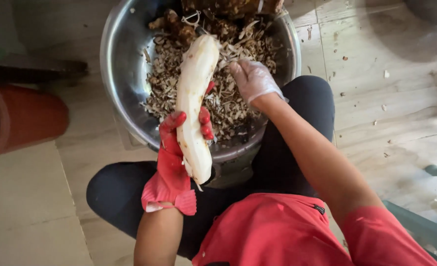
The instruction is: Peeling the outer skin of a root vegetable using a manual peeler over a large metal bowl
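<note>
My left hand (176, 143), in a red rubber glove, grips a long peeled white root (194, 98) and holds it lengthwise over a large steel bowl (125, 54). My right hand (250, 79), in a thin clear glove, is closed at the root's far end on a small peeler whose blade is mostly hidden. The bowl holds a heap of brown and pale peelings (228, 103), and unpeeled brown roots (179, 27) lie at its far side.
The bowl stands on a pale tiled floor between my knees in dark trousers. An orange-red bucket (21, 116) stands at the left. Scraps of peel (386, 74) dot the floor at the right. A green plastic chair edge (425, 221) shows at the lower right.
</note>
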